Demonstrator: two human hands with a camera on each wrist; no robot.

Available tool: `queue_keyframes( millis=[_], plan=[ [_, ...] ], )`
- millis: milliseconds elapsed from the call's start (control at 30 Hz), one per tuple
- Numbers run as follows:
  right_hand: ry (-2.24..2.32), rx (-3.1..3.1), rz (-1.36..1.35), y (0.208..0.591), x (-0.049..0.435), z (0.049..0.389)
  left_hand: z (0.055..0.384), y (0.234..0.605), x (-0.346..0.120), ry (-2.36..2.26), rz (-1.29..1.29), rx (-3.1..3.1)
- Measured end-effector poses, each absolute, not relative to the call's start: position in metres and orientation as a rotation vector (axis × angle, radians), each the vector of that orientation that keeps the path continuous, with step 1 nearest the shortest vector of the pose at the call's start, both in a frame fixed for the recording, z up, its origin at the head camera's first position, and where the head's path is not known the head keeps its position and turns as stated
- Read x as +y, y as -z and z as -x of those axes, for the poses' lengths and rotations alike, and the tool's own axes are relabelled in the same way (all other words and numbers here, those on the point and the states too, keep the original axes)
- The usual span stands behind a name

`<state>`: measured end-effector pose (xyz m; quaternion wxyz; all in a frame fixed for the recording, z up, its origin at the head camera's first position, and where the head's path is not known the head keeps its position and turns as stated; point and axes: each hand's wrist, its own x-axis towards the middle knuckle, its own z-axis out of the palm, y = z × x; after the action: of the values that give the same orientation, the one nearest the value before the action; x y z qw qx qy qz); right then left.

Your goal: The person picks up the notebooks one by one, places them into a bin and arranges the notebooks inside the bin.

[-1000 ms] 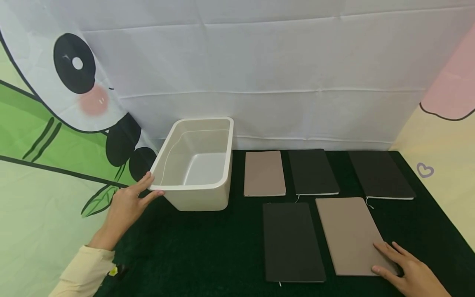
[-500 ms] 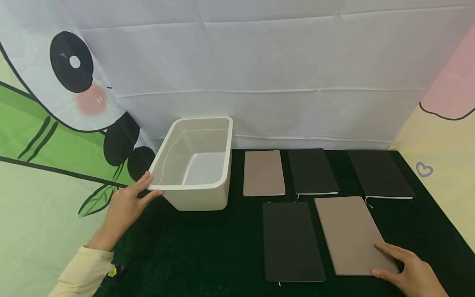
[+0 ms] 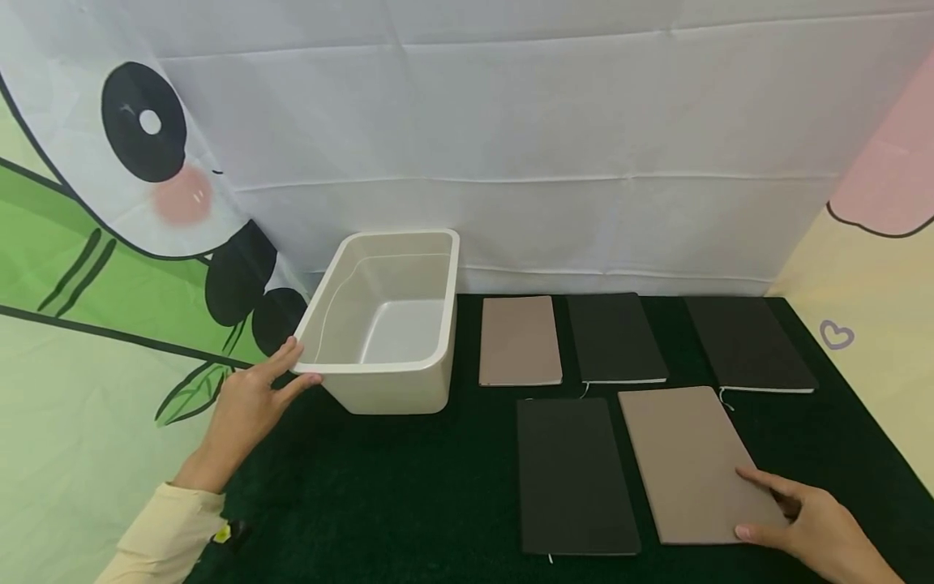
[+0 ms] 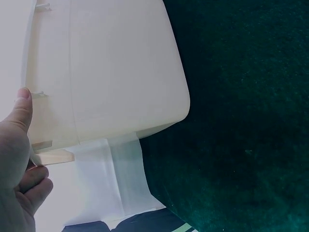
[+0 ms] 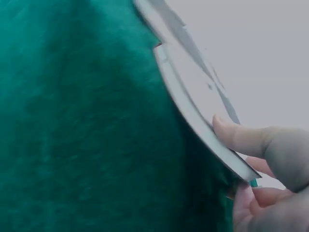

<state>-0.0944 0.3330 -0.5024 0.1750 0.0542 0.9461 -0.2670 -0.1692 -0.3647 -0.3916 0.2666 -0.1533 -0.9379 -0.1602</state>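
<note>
At its near left corner, the rim of a cream plastic bin (image 3: 387, 389) is held by my left hand (image 3: 248, 405). The left wrist view shows the thumb (image 4: 23, 104) on the bin's outer side and other fingers curled by the rim. My right hand (image 3: 824, 523) pinches the near right corner of a large beige notebook (image 3: 689, 462). In the right wrist view, its thumb (image 5: 231, 133) lies on the cover and other fingers are tucked under the edge of the notebook (image 5: 186, 104). The notebook's far end stays low over the dark green cloth.
Left of the beige notebook lies a black notebook (image 3: 576, 478). Behind are a small beige notebook (image 3: 520, 341), a black notebook (image 3: 616, 337) and another black notebook (image 3: 751, 345) with ribbon. Dark green cloth (image 3: 379, 503) covers the table; a white curtain (image 3: 540, 146) hangs behind.
My right hand has shifted slightly, from fingers spread on the beige notebook's corner to thumb and fingers gripping its edge. The left hand and bin have stayed put.
</note>
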Motion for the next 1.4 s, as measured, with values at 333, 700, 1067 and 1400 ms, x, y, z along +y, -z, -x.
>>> queue_keyframes(
  millis=[333,700,1067,1400],
  plan=[
    [1.167,2.429,0.093,0.492,0.345,0.1,0.168,0.391,-0.365,0.437,0.405,-2.543],
    [1.397,2.153,0.118,0.504,0.365,0.105,0.167,0.392,-0.366,0.418,0.395,-2.551],
    [1.648,1.998,0.047,0.507,0.358,0.101,0.168,0.392,-0.366,0.423,0.404,-2.554],
    [1.815,1.914,0.092,0.503,0.352,0.1,0.171,0.39,-0.365,0.419,0.409,-2.543]
  ],
)
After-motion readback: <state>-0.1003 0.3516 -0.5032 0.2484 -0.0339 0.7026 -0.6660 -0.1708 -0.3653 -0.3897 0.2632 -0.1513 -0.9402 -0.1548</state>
